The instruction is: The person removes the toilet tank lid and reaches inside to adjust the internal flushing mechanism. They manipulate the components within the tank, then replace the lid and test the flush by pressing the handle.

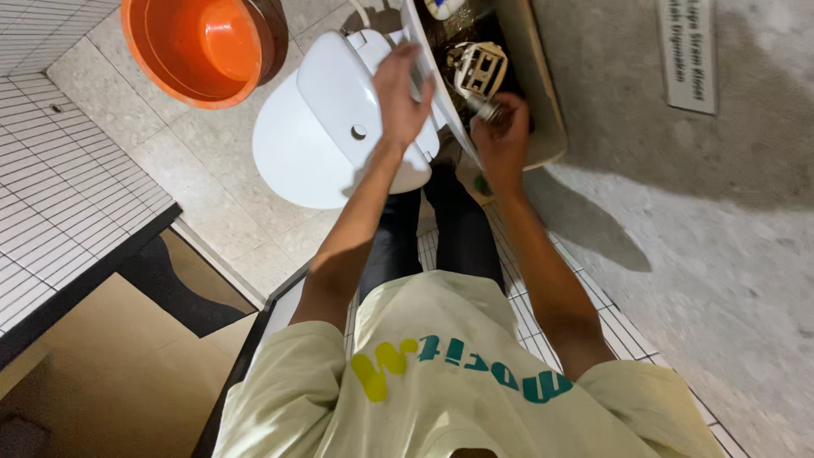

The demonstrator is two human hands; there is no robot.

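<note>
— White tank lid [432, 80], propped on edge over the open toilet tank [543, 93]; left hand [398, 93] clasps it, fingers curled round its rim.

— Right hand [502, 140]?

— Closed on a small metal fitting [485, 108] just below the flush valve [479, 68]. Tank interior dark, mostly hidden behind the lid.

— Clearance?

— Tight. Wall at right, toilet seat [292, 148] just left, orange bucket [203, 47] beyond, cut off by the frame.

Left hand [398, 93] grips the tilted white tank lid [428, 80], propped over the toilet seat lid [335, 110]. Right hand [502, 140] at 3 o'clock of it, fingers on metal fitting [485, 108] below the flush valve [479, 68] inside open cistern [534, 85]. Orange bucket [199, 47] at 10 o'clock. Wall sign [687, 51] at 2 o'clock.
</note>
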